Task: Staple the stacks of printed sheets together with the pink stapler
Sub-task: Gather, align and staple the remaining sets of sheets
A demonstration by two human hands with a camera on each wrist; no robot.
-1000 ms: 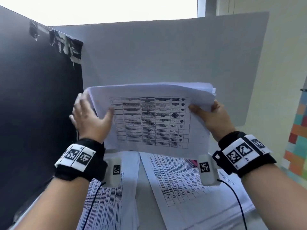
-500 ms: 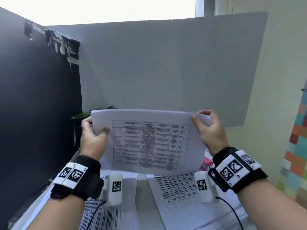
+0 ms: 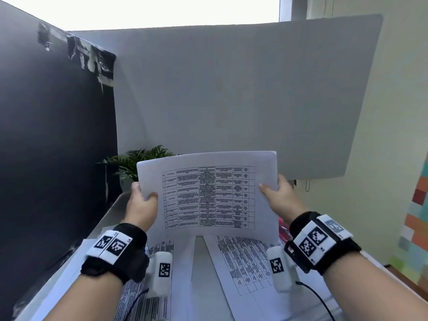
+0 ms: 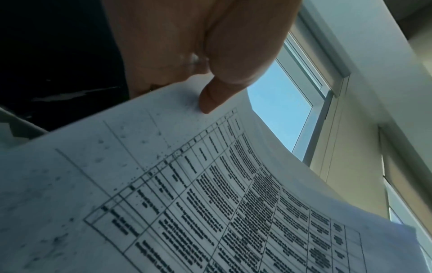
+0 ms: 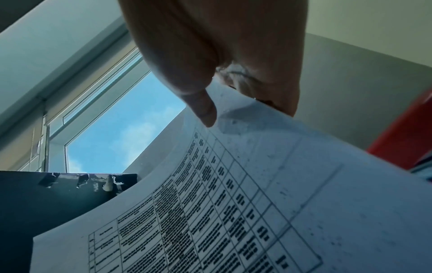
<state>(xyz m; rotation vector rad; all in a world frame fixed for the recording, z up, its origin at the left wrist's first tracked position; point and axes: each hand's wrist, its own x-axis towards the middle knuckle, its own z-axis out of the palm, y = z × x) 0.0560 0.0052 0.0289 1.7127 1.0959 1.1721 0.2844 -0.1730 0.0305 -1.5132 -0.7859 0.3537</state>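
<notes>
A stack of printed sheets [image 3: 208, 195] with a table on its top page stands almost upright above the desk, its lower edge close to the desk. My left hand [image 3: 141, 202] grips its left edge, thumb on the front [image 4: 210, 99]. My right hand [image 3: 278, 198] grips its right edge, thumb on the printed side [image 5: 205, 114]. The same stack fills the lower part of both wrist views [image 4: 210, 203] [image 5: 233, 203]. A sliver of the pink stapler [image 3: 283, 230] shows behind the stack's lower right corner, mostly hidden.
More printed sheets lie on the white desk [image 3: 199, 274], one pile at left [image 3: 148, 297] and one at right [image 3: 250, 267]. A small green plant [image 3: 139, 163] stands at the back left. A black panel [image 3: 53, 135] and a grey panel [image 3: 231, 89] wall the desk.
Both hands have brought the stack down from chest height towards the desk and away from me. The sheets now stand more upright with even edges.
</notes>
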